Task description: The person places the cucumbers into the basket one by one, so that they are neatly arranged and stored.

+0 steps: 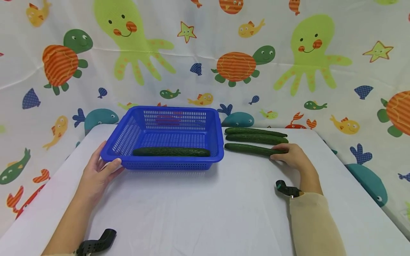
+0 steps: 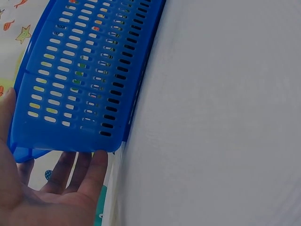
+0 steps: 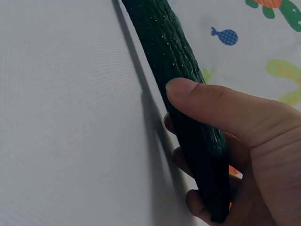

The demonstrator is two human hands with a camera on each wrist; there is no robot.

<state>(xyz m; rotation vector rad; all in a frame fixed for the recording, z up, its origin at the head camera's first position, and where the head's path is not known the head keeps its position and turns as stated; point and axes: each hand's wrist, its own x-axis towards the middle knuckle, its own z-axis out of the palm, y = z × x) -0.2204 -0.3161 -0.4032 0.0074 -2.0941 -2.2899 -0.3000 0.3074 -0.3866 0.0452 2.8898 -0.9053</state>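
A blue plastic basket (image 1: 166, 165) with slotted walls sits at the table's far left, one dark green cucumber (image 1: 171, 152) lying along its front inside. My left hand (image 1: 97, 176) holds the basket's front-left corner, thumb at the rim and fingers against the wall (image 2: 66, 136) in the left wrist view. To the basket's right, my right hand (image 1: 292, 156) grips the right end of another cucumber (image 1: 248, 148). The right wrist view shows the thumb across that cucumber (image 3: 164, 42) and fingertips curled around its other side. Two more cucumbers, an upper one (image 1: 253, 131) and a lower one (image 1: 256, 138), lie just behind it.
A white cloth covers the table (image 1: 198, 213). Behind it hangs a white curtain (image 1: 198, 42) printed with sea animals, close to the back edge. Dark wrist cameras are strapped on the left wrist (image 1: 96, 245) and the right wrist (image 1: 288, 189).
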